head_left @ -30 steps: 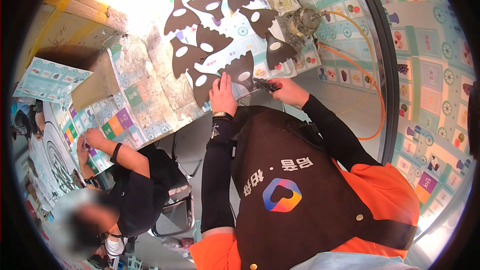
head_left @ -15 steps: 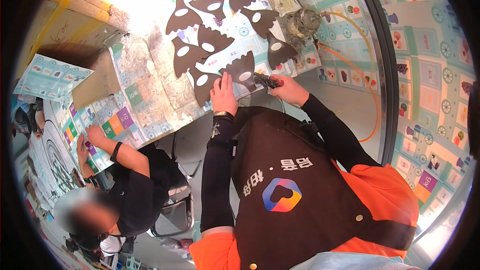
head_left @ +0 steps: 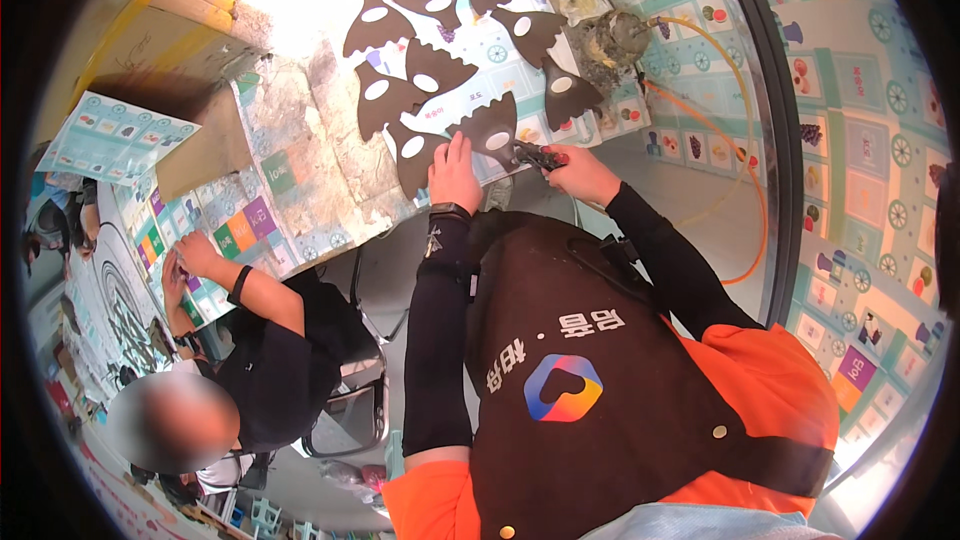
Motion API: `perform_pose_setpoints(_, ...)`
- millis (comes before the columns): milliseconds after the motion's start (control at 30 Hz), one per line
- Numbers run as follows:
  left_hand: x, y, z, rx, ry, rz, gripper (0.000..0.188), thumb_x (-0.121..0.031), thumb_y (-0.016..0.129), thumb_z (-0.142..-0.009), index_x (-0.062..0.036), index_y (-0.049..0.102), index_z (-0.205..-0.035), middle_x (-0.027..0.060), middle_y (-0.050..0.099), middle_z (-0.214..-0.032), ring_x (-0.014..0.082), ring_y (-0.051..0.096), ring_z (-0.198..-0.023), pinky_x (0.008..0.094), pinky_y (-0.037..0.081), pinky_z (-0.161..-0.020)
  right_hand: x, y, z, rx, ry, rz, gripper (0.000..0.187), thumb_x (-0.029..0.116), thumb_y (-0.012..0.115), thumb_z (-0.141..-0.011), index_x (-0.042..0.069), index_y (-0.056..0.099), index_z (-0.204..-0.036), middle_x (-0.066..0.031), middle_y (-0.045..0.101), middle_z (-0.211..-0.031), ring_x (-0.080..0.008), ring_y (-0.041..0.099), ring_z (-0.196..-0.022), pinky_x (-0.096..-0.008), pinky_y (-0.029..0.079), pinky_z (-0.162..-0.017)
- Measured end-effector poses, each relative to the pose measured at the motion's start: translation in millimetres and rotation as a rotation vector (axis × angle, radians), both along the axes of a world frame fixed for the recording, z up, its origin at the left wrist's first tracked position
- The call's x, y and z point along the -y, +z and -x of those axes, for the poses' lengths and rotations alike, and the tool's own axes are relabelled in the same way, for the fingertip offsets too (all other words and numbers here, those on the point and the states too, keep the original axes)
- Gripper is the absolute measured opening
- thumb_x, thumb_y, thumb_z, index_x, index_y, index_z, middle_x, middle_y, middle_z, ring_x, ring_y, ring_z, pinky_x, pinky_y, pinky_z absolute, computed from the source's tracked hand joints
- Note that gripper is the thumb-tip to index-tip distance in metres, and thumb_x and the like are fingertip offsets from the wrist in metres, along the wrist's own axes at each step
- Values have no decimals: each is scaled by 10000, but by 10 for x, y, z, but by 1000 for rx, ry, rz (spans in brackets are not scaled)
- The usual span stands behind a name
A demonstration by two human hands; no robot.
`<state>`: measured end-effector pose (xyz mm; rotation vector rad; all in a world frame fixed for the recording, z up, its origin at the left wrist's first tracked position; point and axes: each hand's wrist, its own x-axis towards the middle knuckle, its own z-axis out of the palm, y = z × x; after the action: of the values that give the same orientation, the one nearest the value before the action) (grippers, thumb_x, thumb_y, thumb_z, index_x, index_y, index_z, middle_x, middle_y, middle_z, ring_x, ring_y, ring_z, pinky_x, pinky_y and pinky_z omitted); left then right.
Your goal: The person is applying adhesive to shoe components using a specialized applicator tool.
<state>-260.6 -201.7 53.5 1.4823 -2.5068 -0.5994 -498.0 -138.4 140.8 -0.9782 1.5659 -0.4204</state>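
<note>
Several dark brown, fan-shaped flat pieces with scalloped edges and white ovals lie on the table's far part. The nearest piece (head_left: 487, 122) sits at the front edge, between my hands. My left hand (head_left: 455, 178) lies at its left corner, fingers stretched out and fingertips touching it. The left thumb is hidden. My right hand (head_left: 586, 177) is closed around black and red pliers (head_left: 540, 157), whose jaws meet the narrow neck of that piece. Whether the jaws are closed on it cannot be made out. Another dark piece (head_left: 414, 166) lies just left of my left hand.
A stained, worn table covering (head_left: 315, 145) spreads left of the pieces. A dirt-caked motor-like lump (head_left: 612, 38) stands at the right, with an orange hose (head_left: 762, 210) looping down. A metal post (head_left: 765, 130) rises farther right. At the left, a person (head_left: 265, 370) works at the table.
The view has shifted slightly, so the table and the pieces appear a little farther right. Both hands stay at the same piece, and the pliers remain at its neck.
</note>
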Motion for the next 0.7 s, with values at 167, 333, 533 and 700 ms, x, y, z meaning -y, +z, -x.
perform_pose_setpoints(167,-27,305,-276,-223,208,13,464,-6,577,-797,-18,569,-1261,157,519,-1318,372,496,-1210,437,445,-999,15,399,-94,289,-151,-97,230,61,604,-795,52,612,-1025,-8,621,-807,-79,542,-651,-265,427,-496)
perform_pose_setpoints(333,-405,245,-773,102,154,12,511,-9,580,-793,-9,530,-1301,146,485,-1381,334,453,-1283,447,401,-1044,289,515,-524,232,-99,-43,258,73,645,-789,38,604,-1042,-51,617,-795,-131,569,-658,-303,457,-524)
perform_pose_setpoints(533,-354,90,-939,227,-33,-40,581,-86,579,-827,-34,454,-1392,108,401,-1496,282,394,-1355,429,400,-1050,730,361,-1073,75,12,87,240,79,626,-783,5,595,-1010,-153,642,-813,-289,612,-740,-380,479,-719)
perform_pose_setpoints(700,-271,81,-972,240,-94,-147,608,-89,566,-837,-52,431,-1429,90,390,-1512,276,406,-1349,433,414,-1034,922,22,-1345,-31,35,86,195,79,590,-776,-3,605,-953,-192,658,-805,-365,643,-802,-407,484,-739)
